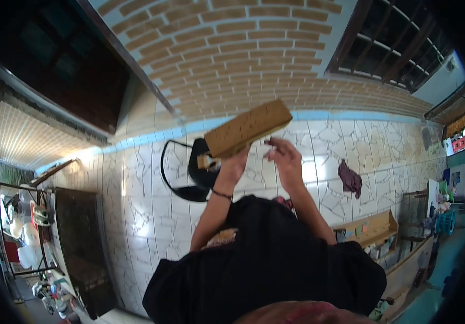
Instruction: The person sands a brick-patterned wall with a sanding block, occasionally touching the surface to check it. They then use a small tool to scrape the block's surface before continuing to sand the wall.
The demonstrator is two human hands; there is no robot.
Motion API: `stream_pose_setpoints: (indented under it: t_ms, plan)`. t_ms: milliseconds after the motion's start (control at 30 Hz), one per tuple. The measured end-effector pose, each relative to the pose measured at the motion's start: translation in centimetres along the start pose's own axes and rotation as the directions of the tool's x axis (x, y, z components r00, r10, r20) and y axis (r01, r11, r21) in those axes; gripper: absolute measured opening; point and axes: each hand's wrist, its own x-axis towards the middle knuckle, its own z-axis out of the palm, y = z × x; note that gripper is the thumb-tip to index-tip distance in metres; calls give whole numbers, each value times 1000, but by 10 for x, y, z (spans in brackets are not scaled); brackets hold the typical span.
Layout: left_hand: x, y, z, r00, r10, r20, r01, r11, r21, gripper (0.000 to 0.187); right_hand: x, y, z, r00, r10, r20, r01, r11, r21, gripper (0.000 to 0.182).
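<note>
A long brown box-like block [249, 127] with small dark marks on its face is held up in front of me, tilted up toward the right. My left hand [234, 166] grips its underside near the left end, with a dark band on the wrist. My right hand [285, 154] is just below the block's right end, apart from it, fingers spread and slightly curled, with nothing seen in them. Behind the block's left end is a black chair [195, 171], with a small light-brown piece [205, 161] over it.
A dark cloth [350, 179] lies on the tiled floor [318, 200] to the right. A wooden shelf unit [370, 229] stands at the lower right. A dark table [81, 248] and a cluttered rack [30, 229] are at the left. The brick wall [227, 59] rises ahead.
</note>
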Motion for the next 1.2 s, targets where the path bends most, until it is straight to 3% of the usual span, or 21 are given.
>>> stream_pose_setpoints:
  t_ms: [100, 300, 400, 500, 600, 700, 800, 1000, 1033, 1133, 1167, 1200]
  plan:
    - [6, -2, 10, 994, 106, -29, -105, 994, 40, 42, 1, -5, 3, 1000, 4, -2, -4, 999, 39, 38]
    - [12, -2, 12, 997, 59, -45, -55, 996, 69, 51, 4, -8, 2, 999, 40, -11, -39, 993, 107, 38]
    - [12, 2, 17, 996, 22, -83, -19, 999, 39, 53, 8, -1, -8, 988, 148, -46, -134, 964, 229, 54]
    - [17, 2, 8, 998, 39, -54, -40, 999, -8, 53, 11, 2, -11, 990, 105, -96, -66, 935, 350, 77]
    - [17, 10, 10, 1000, 7, -28, -7, 1000, -16, 52, 20, -12, -13, 998, -62, 8, 59, 972, 229, 95]
    - [18, 18, 7, 996, -82, 25, 80, 994, 69, 49, 27, -15, -20, 985, -165, 39, 159, 979, 130, 88]
    - [22, 15, 11, 994, -29, 108, 30, 1000, -8, 47, 27, -16, -25, 983, -182, -2, 181, 979, 88, 78]
    - [24, 2, 51, 977, 141, 159, -113, 979, -168, 65, 23, -17, -18, 939, -305, -160, 313, 949, 31, 74]
    - [17, -4, 59, 979, 168, 118, -159, 984, -80, 84, 23, -19, -17, 931, -305, -198, 317, 948, 29, 74]
    - [-2, -2, 88, 967, 212, 144, -220, 974, 43, 101, 21, -22, -18, 915, -301, -267, 315, 949, 12, 73]
    - [-3, -2, 89, 961, 199, 191, -239, 947, 216, 112, 21, -23, -19, 912, -297, -283, 311, 950, 5, 73]
    - [-2, -1, 87, 956, 180, 232, -255, 901, 351, 109, 20, -22, -21, 908, -308, -283, 318, 948, -12, 73]
